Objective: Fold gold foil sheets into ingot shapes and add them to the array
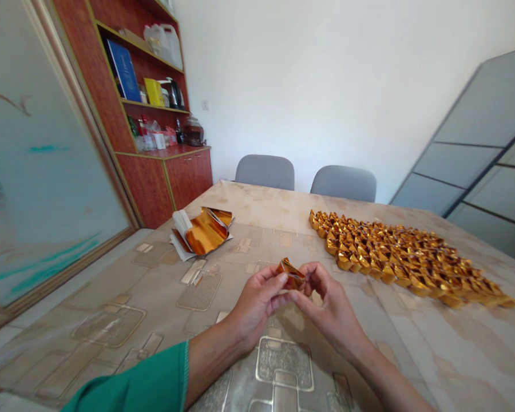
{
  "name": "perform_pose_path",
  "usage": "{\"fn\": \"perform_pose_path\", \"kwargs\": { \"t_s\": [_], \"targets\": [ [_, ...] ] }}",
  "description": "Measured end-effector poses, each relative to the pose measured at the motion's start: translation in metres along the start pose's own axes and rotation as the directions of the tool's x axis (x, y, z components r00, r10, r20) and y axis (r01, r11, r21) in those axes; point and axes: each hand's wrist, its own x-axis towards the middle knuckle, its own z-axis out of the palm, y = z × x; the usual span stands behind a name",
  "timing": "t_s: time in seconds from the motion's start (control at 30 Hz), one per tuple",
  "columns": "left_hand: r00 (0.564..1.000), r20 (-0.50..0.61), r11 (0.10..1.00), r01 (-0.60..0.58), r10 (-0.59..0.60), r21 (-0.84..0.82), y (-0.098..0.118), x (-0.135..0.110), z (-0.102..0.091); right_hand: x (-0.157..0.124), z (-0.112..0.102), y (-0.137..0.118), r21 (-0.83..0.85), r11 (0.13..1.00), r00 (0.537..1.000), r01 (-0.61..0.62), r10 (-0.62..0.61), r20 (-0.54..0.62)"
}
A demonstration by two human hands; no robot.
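A small folded piece of shiny gold foil paper (292, 277), shaped like an ingot, is held between both hands above the table. My left hand (257, 294) pinches its left side between thumb and fingers. At its right end, my right hand (328, 294) grips it with thumb and fingertips, which partly hide that end. To the left lies a loose stack of gold foil paper sheets (206, 232), curled, with white backs showing. Over on the right, many finished-looking gold paper ingots (386, 249) stand in close rows.
A patterned cloth covers the table (111, 326). Behind its far edge stand two grey chairs, one left (265, 171) and one right (344, 183). A red-brown shelf cabinet (189, 174) holds jugs, a kettle and bottles. A frosted glass door (38, 171) is at the left.
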Motion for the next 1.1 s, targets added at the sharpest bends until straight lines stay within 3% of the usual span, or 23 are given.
{"fn": "perform_pose_path", "kwargs": {
  "t_s": [0.3,0.63,0.8,0.9,1.1],
  "targets": [
    [0.978,-0.062,0.936,-0.169,0.197,0.308,0.003,0.002,-0.001,0.001,-0.017,-0.005,-0.325,0.911,0.967,0.252,-0.253,0.042],
    [0.960,-0.135,0.920,-0.187,0.246,0.345,0.006,0.000,0.003,0.005,-0.017,0.000,-0.387,0.897,0.976,0.212,-0.211,0.045],
    [0.973,-0.102,0.924,-0.161,0.208,0.347,0.003,0.002,0.002,0.008,-0.022,0.003,-0.425,0.872,0.970,0.241,-0.199,0.141],
    [0.981,-0.092,0.939,-0.133,0.170,0.318,0.001,0.004,0.002,0.009,-0.022,0.002,-0.379,0.904,0.977,0.198,-0.152,0.148],
    [0.993,-0.079,0.974,-0.068,0.087,0.215,-0.003,0.004,0.000,0.005,-0.010,0.002,-0.077,0.996,0.999,0.034,-0.032,0.031]
  ]
}}
